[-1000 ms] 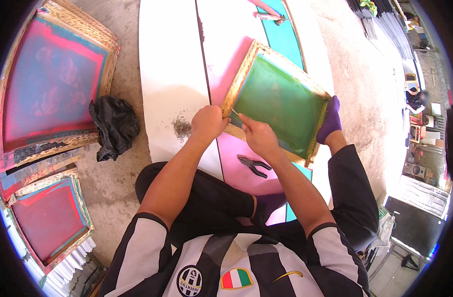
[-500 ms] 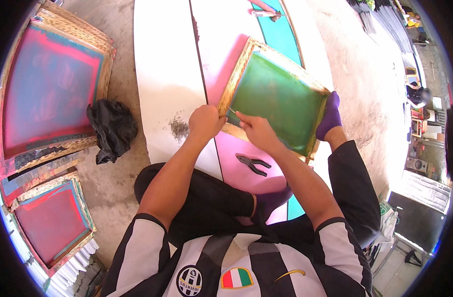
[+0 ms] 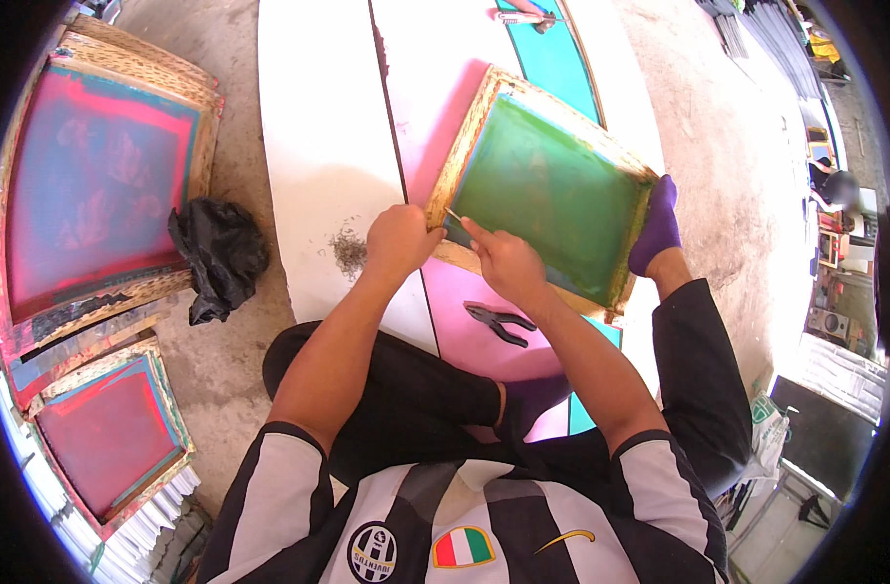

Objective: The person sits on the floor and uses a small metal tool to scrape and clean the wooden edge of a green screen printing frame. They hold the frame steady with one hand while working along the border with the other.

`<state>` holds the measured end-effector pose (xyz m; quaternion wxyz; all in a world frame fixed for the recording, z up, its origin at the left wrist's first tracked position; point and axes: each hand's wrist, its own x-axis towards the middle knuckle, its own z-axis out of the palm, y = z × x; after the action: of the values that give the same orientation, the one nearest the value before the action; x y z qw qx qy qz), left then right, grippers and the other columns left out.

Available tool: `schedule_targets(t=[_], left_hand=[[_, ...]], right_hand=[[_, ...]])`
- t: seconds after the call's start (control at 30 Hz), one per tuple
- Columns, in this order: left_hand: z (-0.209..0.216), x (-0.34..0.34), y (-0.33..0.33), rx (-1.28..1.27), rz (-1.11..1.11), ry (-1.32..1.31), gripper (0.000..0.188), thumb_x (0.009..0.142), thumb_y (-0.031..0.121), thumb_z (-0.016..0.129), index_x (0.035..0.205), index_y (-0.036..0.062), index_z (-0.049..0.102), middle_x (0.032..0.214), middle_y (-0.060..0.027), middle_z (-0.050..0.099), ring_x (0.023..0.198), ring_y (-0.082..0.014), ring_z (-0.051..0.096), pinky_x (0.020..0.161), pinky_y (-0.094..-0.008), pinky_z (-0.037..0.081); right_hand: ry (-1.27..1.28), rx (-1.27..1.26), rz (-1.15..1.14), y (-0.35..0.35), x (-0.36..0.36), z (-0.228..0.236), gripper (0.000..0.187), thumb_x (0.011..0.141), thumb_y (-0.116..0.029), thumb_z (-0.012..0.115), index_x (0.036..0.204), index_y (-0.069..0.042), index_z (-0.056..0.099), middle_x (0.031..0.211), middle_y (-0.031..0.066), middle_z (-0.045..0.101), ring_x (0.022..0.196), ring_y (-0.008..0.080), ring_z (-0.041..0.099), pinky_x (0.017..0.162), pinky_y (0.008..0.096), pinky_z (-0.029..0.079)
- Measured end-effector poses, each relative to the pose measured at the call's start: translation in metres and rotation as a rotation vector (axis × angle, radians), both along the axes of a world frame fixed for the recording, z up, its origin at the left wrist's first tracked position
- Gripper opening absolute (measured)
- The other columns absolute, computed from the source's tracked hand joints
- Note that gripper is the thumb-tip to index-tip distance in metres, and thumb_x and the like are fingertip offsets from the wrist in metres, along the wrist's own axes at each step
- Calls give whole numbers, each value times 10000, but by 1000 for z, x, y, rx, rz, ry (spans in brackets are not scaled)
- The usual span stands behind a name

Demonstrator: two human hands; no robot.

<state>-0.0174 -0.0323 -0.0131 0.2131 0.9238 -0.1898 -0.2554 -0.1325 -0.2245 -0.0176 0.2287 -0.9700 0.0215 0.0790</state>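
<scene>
Gripping wooden frame [image 3: 467,131] by its left corner, right hand [image 3: 511,265] close in

Nearest: wears black-and-white striped shirt [image 3: 416,496] and black trousers [image 3: 698,360], seated, left leg folded in. Just past that leg: dark pliers [image 3: 500,323], lying on a pink part of the board [image 3: 313,117].

Holds frame corner firmly with left hand [image 3: 398,240], thumb at the near edge, other fingers mostly hidden. Extends right index toward the same corner, with remaining fingers curled in narrow. At that fingertip: thin pale stick [image 3: 452,212]; cannot tell if held.

Has frame above the board, green mesh [image 3: 552,195] showing, right edge against purple-socked foot [image 3: 656,229]. Beside left hand, on white: small pile of dark bits [image 3: 348,253].

Off left: small red screen [image 3: 104,438], then black plastic bag [image 3: 218,255] touching large pink-and-blue screen [image 3: 104,185].

Beyond frame, on teal strip: cutter [image 3: 516,17] and hammer-like tool [image 3: 544,23], close together.

Farthest, right background: another person [image 3: 834,185] in dark clothing, well apart, blurred.
</scene>
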Motion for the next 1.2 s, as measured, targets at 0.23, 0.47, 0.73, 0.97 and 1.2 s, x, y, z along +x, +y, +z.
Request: schedule_targets(t=[0.23,0.47,0.73,0.97,1.2], left_hand=[[-1,2,-2,-2,-2,41,437,835,427,820,887,-4,770,835,-235,735,825,-418,745,748,-515,596],[-1,1,-4,-24,-8,29,439,837,418,820,895,-14,766,838,-242,732,836,-424,743,749,-520,592],[0,3,-1,-18,-19,42,430,856,415,822,884,-11,769,878,-230,749,844,-405,753,739,-500,609],[4,1,-2,0,10,65,432,859,412,820,919,-12,766,912,-231,751,873,-411,754,765,-503,612],[2,-6,-5,-48,99,25,445,871,411,815,973,-18,759,1032,-220,734,956,-407,747,808,-505,611]], right_hand=[[645,980,-545,-13,20,23,471,1070,-253,620,1533,-170,585,649,-16,504,487,77,385,436,289,308],[404,837,-427,-13,11,-1,427,1061,-238,630,1473,-124,638,731,18,622,570,132,526,547,332,462],[178,538,-221,-14,11,-10,387,1074,-275,622,1430,-135,677,747,33,642,579,148,552,562,333,484],[816,1164,-760,-12,38,48,357,1100,-281,583,1430,-196,689,668,-14,529,491,82,416,448,269,345],[128,322,-290,5,16,42,361,1022,-257,655,1363,-153,712,932,222,765,784,362,744,777,456,597]])
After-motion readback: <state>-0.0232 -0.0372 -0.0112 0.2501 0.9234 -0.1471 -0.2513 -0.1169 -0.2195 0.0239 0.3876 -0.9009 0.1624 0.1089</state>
